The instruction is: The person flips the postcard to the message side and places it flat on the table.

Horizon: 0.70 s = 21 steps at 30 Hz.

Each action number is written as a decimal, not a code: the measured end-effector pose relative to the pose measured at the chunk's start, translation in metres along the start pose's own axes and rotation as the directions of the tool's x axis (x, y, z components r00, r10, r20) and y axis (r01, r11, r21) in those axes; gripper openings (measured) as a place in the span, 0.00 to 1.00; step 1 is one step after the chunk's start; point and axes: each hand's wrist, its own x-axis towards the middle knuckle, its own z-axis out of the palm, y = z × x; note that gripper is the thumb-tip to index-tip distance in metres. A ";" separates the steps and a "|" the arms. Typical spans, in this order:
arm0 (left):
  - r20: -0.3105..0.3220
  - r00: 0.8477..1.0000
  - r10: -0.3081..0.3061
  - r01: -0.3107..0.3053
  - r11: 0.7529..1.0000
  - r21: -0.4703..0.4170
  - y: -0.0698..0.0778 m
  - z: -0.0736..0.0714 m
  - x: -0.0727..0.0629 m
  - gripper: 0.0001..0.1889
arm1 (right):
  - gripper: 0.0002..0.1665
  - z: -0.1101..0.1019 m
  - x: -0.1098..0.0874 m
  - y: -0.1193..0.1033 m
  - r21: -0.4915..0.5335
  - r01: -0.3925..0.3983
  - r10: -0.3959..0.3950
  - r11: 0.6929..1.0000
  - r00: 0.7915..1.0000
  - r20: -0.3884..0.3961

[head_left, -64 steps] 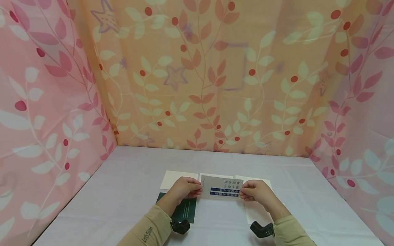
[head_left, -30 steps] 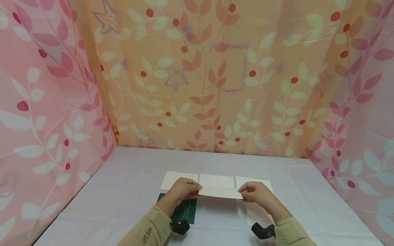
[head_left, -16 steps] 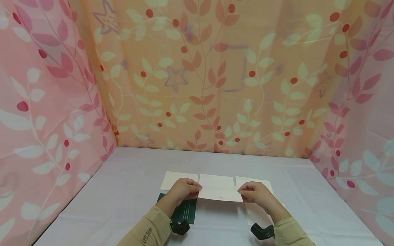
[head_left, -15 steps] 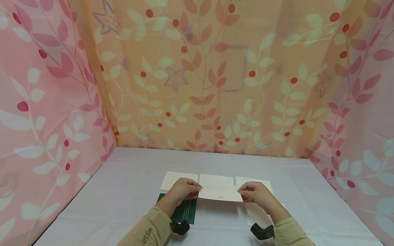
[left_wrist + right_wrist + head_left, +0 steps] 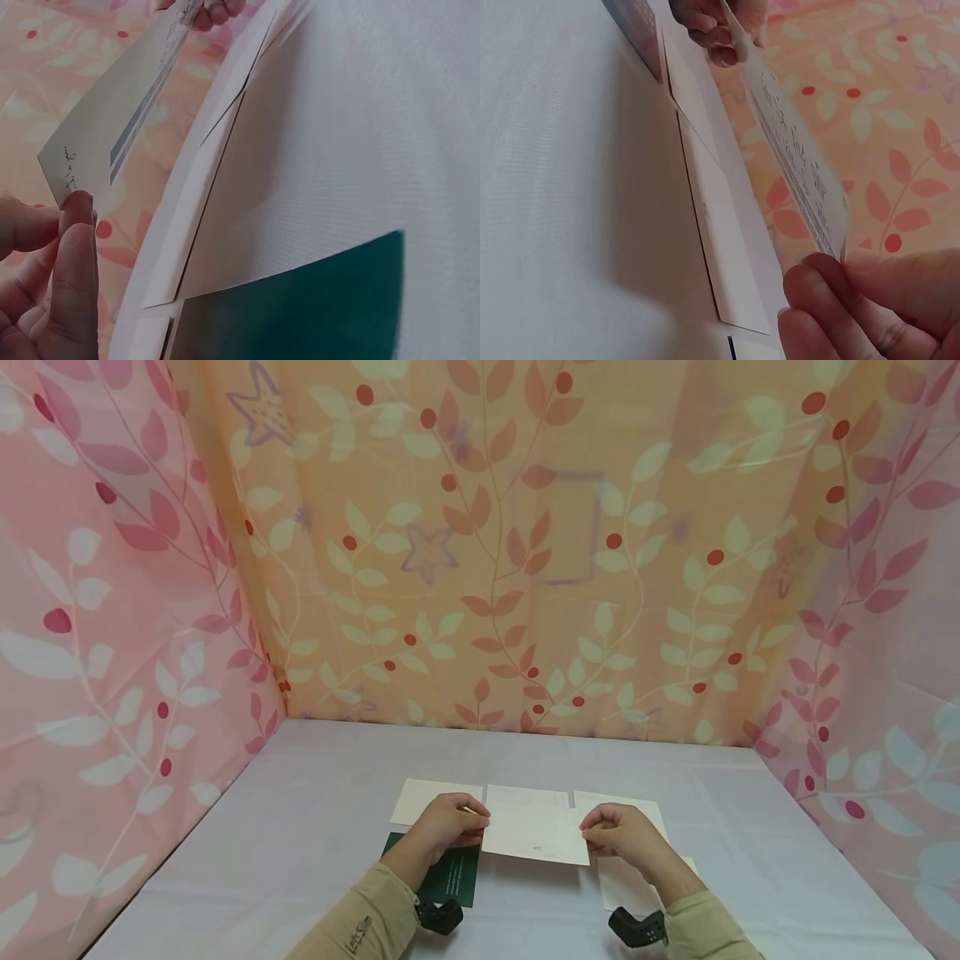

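Note:
A pale card [image 5: 536, 835] is held above the table, its cream side with a tiny mark facing the head view. My left hand [image 5: 452, 822] pinches its left end between thumb and fingers. At the other end, my right hand [image 5: 617, 828] pinches the card the same way. In the left wrist view the card's far face [image 5: 112, 112] carries a blue band and handwriting; the right wrist view shows printed characters on that face [image 5: 799, 154]. Below my left wrist lies a dark green card [image 5: 453, 872]. Part of another cream card [image 5: 626, 885] shows under my right wrist.
Behind the hands a row of cream cards lies flat: a left one [image 5: 427, 795], a middle one [image 5: 527, 796] and a right one [image 5: 637, 806]. They rest on a white-covered table [image 5: 337, 760]. Patterned cloth [image 5: 487, 527] stands at the back and both sides.
The held card has turned over: its printed face with blue bands showed first, then the plain cream side came up and tilted further toward the head view. Both hands keep their places.

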 end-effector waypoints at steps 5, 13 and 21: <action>-0.003 1.000 -0.001 0.001 1.000 -0.023 0.000 0.000 0.000 0.08 | 0.08 0.001 -0.001 0.000 0.002 -0.009 0.009 1.000 1.000 -0.014; -0.017 1.000 -0.019 0.018 0.999 -0.038 0.001 0.001 0.000 0.14 | 0.12 0.003 0.000 0.000 -0.010 -0.034 0.034 0.999 0.998 -0.048; -0.003 0.999 -0.038 0.038 0.998 -0.041 -0.001 0.001 0.000 0.12 | 0.11 0.007 0.001 0.001 -0.022 -0.105 0.102 0.994 0.990 -0.099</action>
